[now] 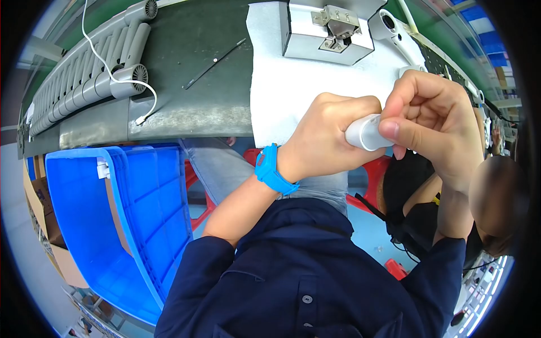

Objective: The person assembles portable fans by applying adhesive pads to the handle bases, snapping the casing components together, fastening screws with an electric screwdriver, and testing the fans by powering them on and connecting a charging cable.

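Observation:
My left hand [332,132], with a blue watch on its wrist, is closed around a white cylindrical part [360,135] above the near edge of the bench. One rounded end sticks out between thumb and fingers; the rest is hidden in the fist. My right hand [434,121] has its thumb and bent fingertips closed on that protruding end. Whether the fingertips pinch a smaller piece there cannot be made out. Beyond the hands lies a white sheet [276,84] bearing a white box fixture [327,48] with a metal clamp on top.
Grey tubular housings [104,70] stand in a row at the left, with a white cable [121,80] across them. A thin black rod [214,63] lies on the dark mat. White handheld device bodies [397,36] are at the right. Blue crates [149,203] stand left; another person is at right.

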### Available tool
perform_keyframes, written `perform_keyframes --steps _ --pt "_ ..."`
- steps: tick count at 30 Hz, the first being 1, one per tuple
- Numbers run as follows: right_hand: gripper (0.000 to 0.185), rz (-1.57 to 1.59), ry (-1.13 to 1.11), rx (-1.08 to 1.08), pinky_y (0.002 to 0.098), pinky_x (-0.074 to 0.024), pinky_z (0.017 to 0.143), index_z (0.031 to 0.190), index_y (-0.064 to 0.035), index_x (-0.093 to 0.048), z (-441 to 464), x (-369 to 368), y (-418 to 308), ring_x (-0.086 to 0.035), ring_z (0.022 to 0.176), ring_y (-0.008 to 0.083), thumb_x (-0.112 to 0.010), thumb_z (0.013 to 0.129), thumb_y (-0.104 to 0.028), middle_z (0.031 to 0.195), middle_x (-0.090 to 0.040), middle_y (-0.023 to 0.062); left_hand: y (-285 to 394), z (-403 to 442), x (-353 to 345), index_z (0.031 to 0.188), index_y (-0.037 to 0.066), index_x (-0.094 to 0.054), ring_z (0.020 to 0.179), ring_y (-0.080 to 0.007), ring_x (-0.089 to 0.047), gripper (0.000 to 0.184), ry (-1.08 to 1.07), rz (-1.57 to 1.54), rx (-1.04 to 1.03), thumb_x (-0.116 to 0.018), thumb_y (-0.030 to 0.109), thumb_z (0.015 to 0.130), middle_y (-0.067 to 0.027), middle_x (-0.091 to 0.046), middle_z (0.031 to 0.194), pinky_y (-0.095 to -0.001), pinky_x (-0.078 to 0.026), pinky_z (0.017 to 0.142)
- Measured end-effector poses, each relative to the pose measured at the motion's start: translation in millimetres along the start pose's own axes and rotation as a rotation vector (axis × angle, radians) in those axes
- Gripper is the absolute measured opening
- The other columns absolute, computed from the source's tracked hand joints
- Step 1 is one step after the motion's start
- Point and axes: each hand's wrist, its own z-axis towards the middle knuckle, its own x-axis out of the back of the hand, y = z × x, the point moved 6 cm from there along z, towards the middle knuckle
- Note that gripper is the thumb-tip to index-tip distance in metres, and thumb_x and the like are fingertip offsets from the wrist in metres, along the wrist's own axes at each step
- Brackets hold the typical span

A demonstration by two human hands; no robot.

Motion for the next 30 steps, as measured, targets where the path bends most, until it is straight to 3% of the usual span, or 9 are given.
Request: perform_keyframes --steps 13,22,30 --pt "0.012 -0.016 0.022 -0.045 0.0154 -0.0411 0.052 0.078 -0.0001 -0.054 -5 -2 -1 -0.052 0.056 0.004 -0.066 0.077 0.002 0.071 -0.059 0.0041 3 -2 -3 0.07 0.006 -0.056 0.054 -0.0274 -0.06 0.019 0.006 0.054 -0.03 -0.074 0.012 0.065 -0.0101 -0.06 0.062 -0.0315 -0.047 0.049" --pt "0.013 -0.062 0.055 0.035 0.0146 -0.0399 0.053 0.078 -0.0007 -0.053 -6 -6 -4 -0.05 0.057 0.0027 -0.065 0.077 0.003 0.07 -0.058 0.0028 3 -3 -2 0.07 0.005 -0.055 0.055 -0.0288 -0.059 0.02 0.019 0.092 -0.032 -0.074 0.011 0.065 -0.0107 -0.058 0.062 -0.0321 -0.046 0.049" --pt "0.006 -0.094 0.123 0.101 0.0164 -0.0462 0.059 0.088 0.0046 -0.06 -17 -1 -10 -0.058 0.068 0.007 -0.062 0.084 0.001 0.082 -0.062 0.0067 1 -4 -4 0.071 0.005 -0.056 0.057 -0.0285 -0.06 0.02 0.004 0.058 -0.014 -0.074 0.01 0.063 -0.0104 -0.059 0.063 -0.0315 -0.046 0.05"
